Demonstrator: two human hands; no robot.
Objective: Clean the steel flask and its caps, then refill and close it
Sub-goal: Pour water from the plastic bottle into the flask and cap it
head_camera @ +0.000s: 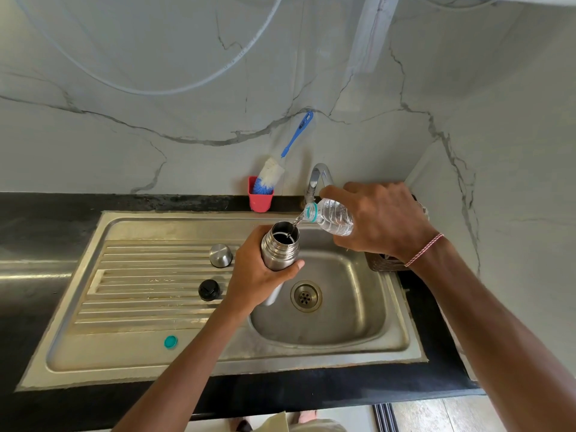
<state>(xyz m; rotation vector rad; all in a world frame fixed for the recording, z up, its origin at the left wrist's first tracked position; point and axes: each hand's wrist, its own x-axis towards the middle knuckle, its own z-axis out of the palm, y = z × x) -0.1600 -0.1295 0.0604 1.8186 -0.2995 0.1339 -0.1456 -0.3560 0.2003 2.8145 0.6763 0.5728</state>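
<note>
My left hand [255, 275] grips the open steel flask [279, 249] upright above the sink basin [349, 310]. My right hand [380, 219] holds a clear plastic water bottle [333, 217] tilted over the flask's mouth, and a thin stream of water runs from it into the flask. The steel outer cap [220, 255] and the black inner cap [209, 289] sit apart on the ribbed drainboard [140, 294] to the left of the flask. A small teal bottle cap [170, 342] lies nearer the sink's front edge.
A blue-and-white bottle brush [274, 173] stands in a red cup [260, 201] against the marble wall. The chrome tap [318, 176] rises behind the bottle. A dark woven holder [381, 263] sits at the sink's right rim. Black countertop [37, 226] surrounds the sink.
</note>
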